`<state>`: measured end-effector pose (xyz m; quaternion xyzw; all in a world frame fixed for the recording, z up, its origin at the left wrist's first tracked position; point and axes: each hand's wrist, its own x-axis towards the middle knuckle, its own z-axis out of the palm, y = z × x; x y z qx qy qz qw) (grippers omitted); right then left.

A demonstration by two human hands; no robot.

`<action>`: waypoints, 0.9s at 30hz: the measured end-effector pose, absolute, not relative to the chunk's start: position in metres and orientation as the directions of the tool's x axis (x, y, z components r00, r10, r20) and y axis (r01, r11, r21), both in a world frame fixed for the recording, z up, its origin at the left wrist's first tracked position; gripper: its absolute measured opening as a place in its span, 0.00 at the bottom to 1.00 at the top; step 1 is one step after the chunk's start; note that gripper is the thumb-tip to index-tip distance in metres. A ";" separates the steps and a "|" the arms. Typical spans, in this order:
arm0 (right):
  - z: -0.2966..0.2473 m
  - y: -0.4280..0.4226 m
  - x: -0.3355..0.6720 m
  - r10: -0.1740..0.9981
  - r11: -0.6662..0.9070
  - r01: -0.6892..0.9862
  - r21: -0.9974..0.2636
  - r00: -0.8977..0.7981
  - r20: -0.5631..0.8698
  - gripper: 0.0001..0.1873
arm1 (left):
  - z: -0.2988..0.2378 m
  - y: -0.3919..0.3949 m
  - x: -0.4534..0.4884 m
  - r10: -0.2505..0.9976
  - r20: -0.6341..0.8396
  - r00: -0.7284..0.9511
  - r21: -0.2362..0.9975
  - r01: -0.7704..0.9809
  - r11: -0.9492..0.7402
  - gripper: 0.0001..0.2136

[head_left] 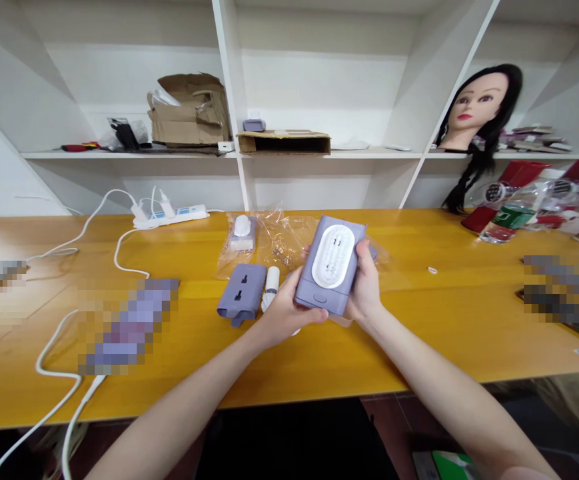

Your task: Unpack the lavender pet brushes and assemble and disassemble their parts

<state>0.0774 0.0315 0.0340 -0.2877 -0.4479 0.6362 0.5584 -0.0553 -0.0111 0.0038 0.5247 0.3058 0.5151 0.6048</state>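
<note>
Both my hands hold up a purple-grey plastic case [309, 283] with a white oval bristled panel [336, 256] set in its face. My left hand [286, 310] grips its lower left corner, thumb along the bottom edge. Along the right side, my right hand [366, 283] is closed on the same case. Left of my hands lies another purple-grey casing piece [242, 292] with two dark keyhole slots. Between it and my left hand stands a small white cylinder [272, 279]. Behind is clear plastic wrap [284, 233], with a purple-and-white part [243, 233] on it.
A white power strip [179, 217] with plugged cables lies at the back left. A blurred-out device [132, 327] with a white cable is on the left. At the right are a plastic bottle [506, 220] and a small white piece [432, 270]. Shelves hold cardboard boxes [189, 113] and a mannequin head [479, 107].
</note>
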 end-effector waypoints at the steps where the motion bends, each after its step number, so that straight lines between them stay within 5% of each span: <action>1: 0.034 0.030 0.076 0.973 0.025 -0.475 -0.879 -0.189 0.130 0.39 | 0.004 -0.011 -0.056 0.945 0.150 0.291 0.950 -0.308 -0.056 0.40; 13: 0.027 0.020 0.073 0.942 0.018 -0.525 -0.851 -0.275 0.190 0.37 | 0.010 -0.007 -0.066 0.917 -0.042 0.397 0.976 -0.182 0.123 0.30; 22: 0.026 0.019 0.074 0.927 -0.011 -0.505 -0.863 -0.328 0.180 0.42 | 0.014 -0.013 -0.060 0.955 0.030 0.295 0.978 -0.206 0.033 0.24; 27: 0.030 0.025 0.074 0.954 0.071 -0.482 -0.873 -0.222 0.201 0.39 | 0.011 -0.013 -0.055 0.980 0.051 0.194 0.960 -0.280 0.005 0.26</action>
